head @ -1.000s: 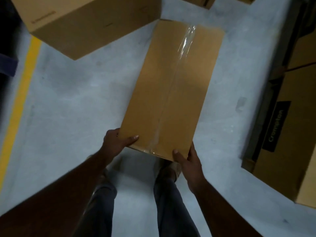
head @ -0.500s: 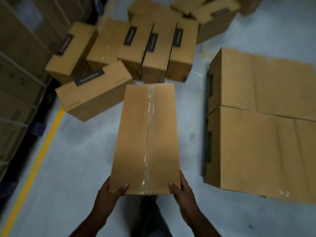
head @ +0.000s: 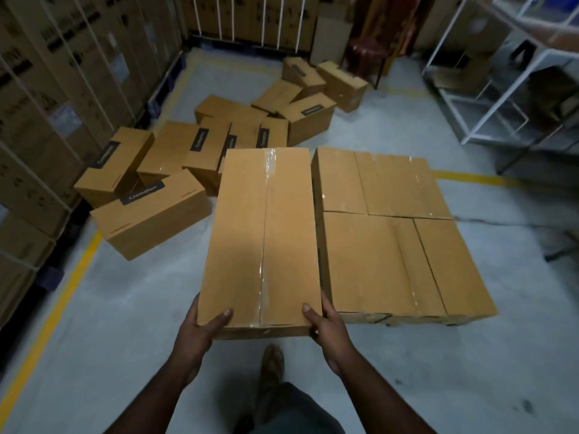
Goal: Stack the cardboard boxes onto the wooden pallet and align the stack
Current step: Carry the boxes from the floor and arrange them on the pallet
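Long taped cardboard box (head: 263,239) held level, just left of flat stacked boxes (head: 394,233).

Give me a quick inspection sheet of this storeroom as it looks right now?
Surface: grey concrete floor with yellow line.
Job's things: carried box, taped along its top; stacked boxes lie flat beside it; pallet itself not visible.
Clutter: loose boxes jumbled on the floor behind.
Hands: left hand and right hand grip the carried box's near corners.
Cables: thin dark line on the floor at right, possibly a cable.
Surroundings: strapped cartons at left, white metal rack at right.
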`<state>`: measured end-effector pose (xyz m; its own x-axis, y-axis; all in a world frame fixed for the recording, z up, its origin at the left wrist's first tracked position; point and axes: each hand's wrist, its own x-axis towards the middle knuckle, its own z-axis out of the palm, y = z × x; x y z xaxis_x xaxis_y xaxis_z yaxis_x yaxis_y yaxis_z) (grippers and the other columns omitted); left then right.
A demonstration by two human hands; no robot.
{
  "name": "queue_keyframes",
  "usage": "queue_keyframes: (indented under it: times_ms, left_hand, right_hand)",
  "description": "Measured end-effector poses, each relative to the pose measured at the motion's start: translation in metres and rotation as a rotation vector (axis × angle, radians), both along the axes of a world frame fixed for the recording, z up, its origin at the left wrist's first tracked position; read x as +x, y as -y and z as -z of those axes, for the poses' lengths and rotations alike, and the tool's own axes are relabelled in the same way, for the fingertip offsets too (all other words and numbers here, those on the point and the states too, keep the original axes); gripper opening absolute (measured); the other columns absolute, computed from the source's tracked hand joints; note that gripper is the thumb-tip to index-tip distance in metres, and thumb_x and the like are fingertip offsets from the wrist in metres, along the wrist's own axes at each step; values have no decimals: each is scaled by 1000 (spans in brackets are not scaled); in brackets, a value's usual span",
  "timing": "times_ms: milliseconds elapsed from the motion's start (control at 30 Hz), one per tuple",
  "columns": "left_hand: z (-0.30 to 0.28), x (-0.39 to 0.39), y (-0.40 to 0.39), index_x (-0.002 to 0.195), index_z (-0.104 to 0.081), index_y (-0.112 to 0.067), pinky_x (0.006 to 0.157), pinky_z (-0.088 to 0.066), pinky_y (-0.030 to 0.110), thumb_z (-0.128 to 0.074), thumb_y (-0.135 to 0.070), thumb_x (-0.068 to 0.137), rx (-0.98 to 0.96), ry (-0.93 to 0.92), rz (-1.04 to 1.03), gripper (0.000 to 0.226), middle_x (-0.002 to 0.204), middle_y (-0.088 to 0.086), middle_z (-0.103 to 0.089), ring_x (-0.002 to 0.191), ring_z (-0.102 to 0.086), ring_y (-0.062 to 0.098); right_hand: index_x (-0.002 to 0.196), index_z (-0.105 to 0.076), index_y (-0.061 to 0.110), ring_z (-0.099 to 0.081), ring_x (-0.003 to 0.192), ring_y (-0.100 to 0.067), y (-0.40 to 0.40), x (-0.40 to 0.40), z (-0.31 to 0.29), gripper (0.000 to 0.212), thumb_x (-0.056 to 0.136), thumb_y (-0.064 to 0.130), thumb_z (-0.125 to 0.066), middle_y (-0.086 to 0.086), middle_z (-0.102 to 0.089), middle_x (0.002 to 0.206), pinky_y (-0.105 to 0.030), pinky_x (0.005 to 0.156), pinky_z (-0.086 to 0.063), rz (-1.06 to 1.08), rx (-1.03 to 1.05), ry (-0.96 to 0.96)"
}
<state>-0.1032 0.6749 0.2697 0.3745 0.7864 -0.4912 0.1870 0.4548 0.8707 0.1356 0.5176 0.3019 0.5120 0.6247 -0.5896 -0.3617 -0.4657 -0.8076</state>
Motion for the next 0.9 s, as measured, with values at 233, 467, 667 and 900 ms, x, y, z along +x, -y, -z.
queue_keyframes:
  times_ms: [233,467,667,900]
  left_hand:
    - [-25,60,23,116,-58,-68,80,-62,38,-90,-65,55,28,45,65,70,113,-18,-72,111,-68,22]
    - [-12,190,6,124,-57,-62,82,-63,40,-88,-63,60,79,48,140,70,116,-17,-71,111,-68,19]
    - [4,353,-18,133,-52,-55,73,-63,31,-86,-65,68,87,3,140,75,123,-12,-68,112,-66,20]
    - [-10,526,-80,145,-47,-44,83,-64,46,-80,-43,85,48,49,181,68,128,-5,-67,116,-66,26]
  right_hand:
    - [160,-37,34,-52,139,-22,33,56,-17,69,99,27,-69,4,-55,153,-50,120,-40,50,24,46]
    - [155,-42,41,-61,118,-5,28,182,7,64,98,31,-70,22,-66,129,-34,100,-52,90,46,80]
    - [161,-30,38,-47,138,-27,-4,356,30,77,96,36,-72,-1,-41,162,-49,110,-48,66,15,65]
    - [159,-33,38,-44,143,-33,-80,546,26,70,99,34,-68,-5,-39,164,-60,113,-45,74,26,97]
